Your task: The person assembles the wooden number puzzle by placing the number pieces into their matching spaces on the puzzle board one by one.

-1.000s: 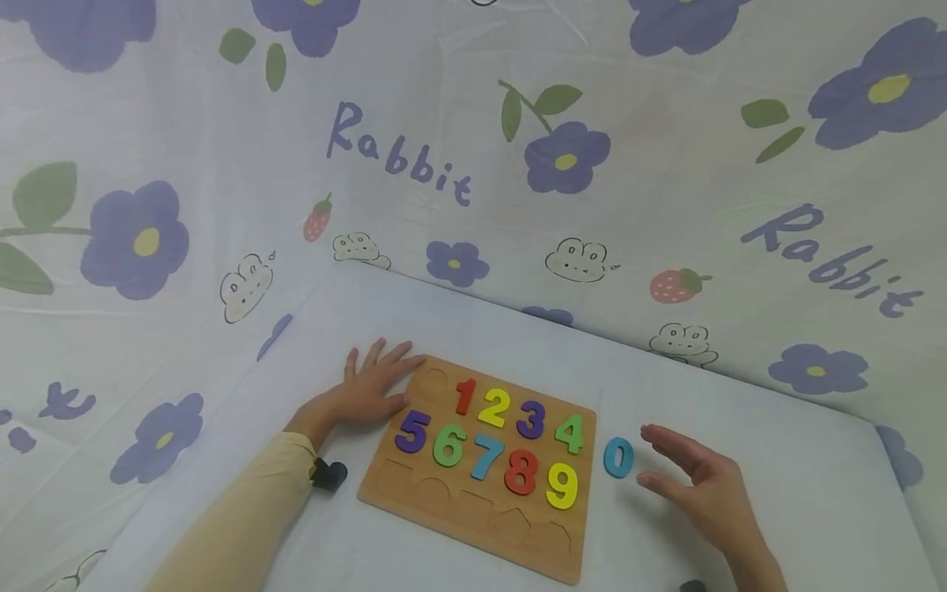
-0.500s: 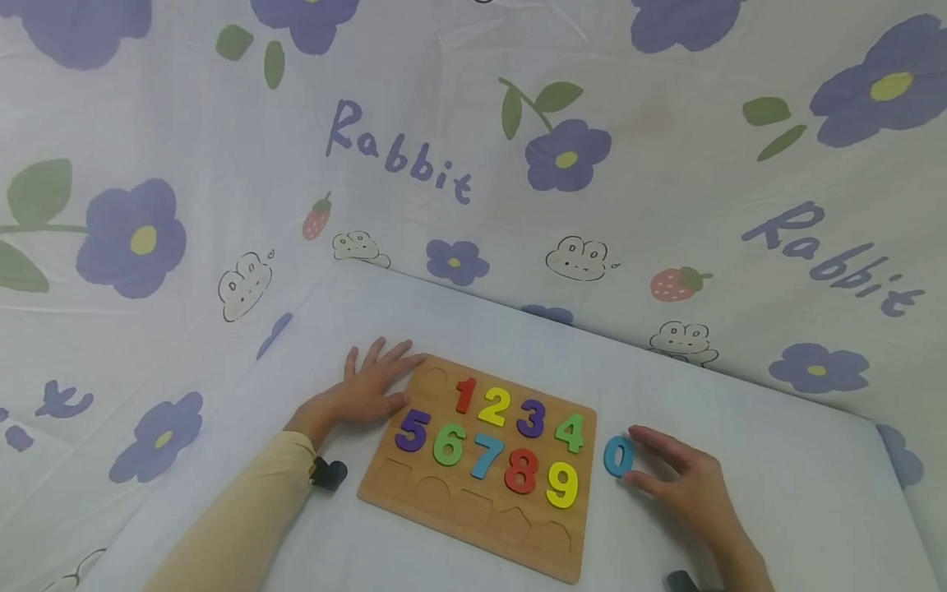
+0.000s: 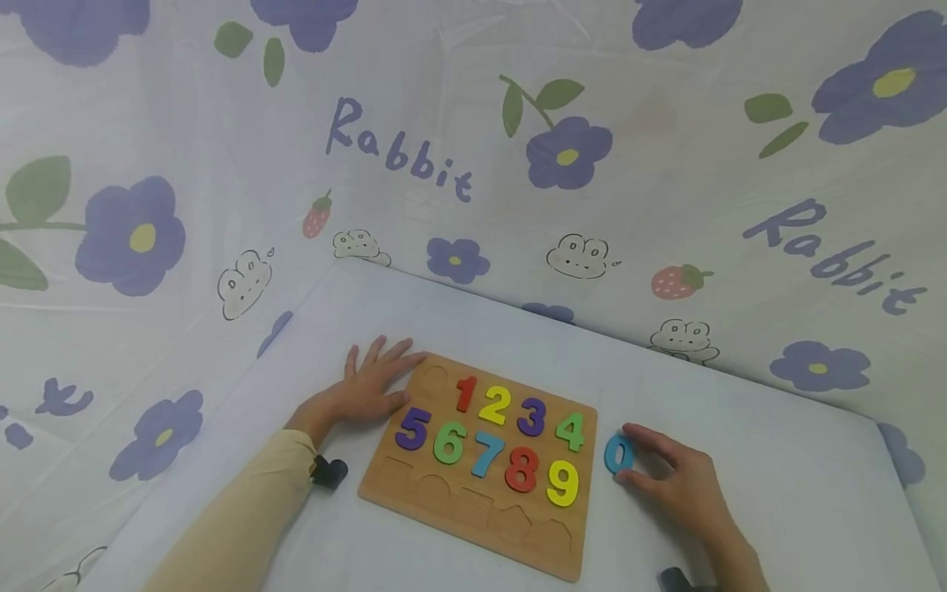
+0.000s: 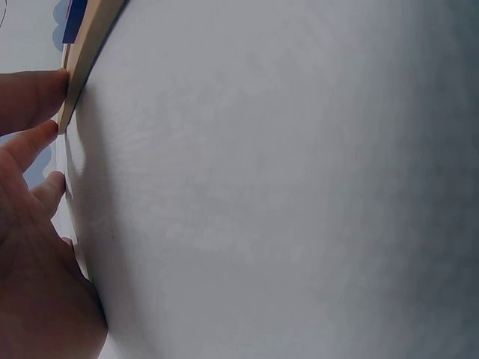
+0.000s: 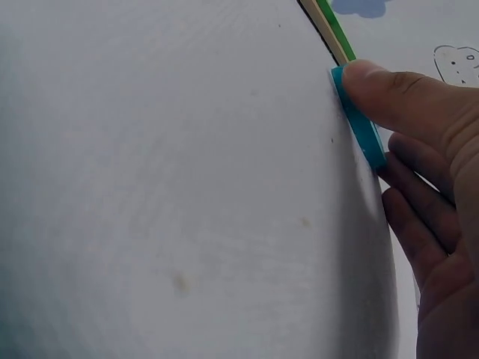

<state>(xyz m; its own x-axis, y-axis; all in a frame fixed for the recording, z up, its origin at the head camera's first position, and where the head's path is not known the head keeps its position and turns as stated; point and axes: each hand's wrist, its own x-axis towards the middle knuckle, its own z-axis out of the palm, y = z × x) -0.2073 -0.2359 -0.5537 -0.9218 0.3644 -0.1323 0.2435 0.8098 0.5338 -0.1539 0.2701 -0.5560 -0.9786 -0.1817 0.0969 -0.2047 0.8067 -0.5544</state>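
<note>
A blue number 0 piece lies on the white table just right of the wooden puzzle board. My right hand pinches it between thumb and fingers at its two ends; in the right wrist view the thumb presses on the blue edge. My left hand rests with spread fingers against the board's upper left corner, thumb and a finger touching the rim. On the board sit the numbers 1 to 9 in two rows, among them a red 1 and a yellow 9.
A round recess shows at the board's top left, and several shape recesses run along its lower edge. The white table extends around the board, with a flower-printed cloth hanging behind it.
My right hand has moved left to the blue 0 and now pinches it; before, its thumb and fingers stood apart from the piece. My left hand and the board have stayed in place.
</note>
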